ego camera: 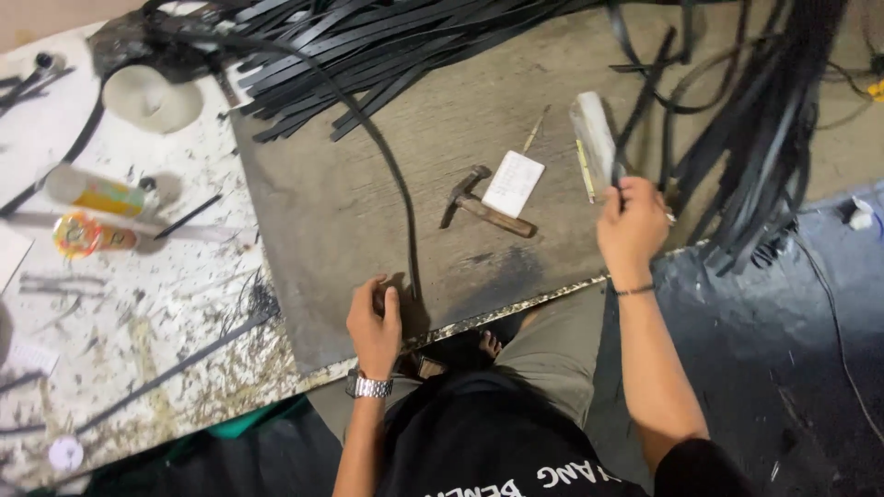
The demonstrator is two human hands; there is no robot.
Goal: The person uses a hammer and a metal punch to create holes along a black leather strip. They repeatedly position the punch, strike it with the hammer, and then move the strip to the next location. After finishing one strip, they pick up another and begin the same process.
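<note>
My left hand [375,320] presses down on the near end of a long black strap [398,189] that curves up across a grey board [331,239]. It seems to grip a small dark tool against the board. My right hand [632,224] is raised over the board's right side, pinching a thin black strip [635,129] beside a clear plastic-wrapped bundle [594,138]. A wooden-handled hammer [483,210] and a small white card [513,183] lie between my hands.
A pile of black straps [368,46] covers the board's far end, and more hang at the right [773,138]. On the paint-spattered table [138,313] at left are a roll of tape [152,97], a bottle [92,191] and a can [83,235].
</note>
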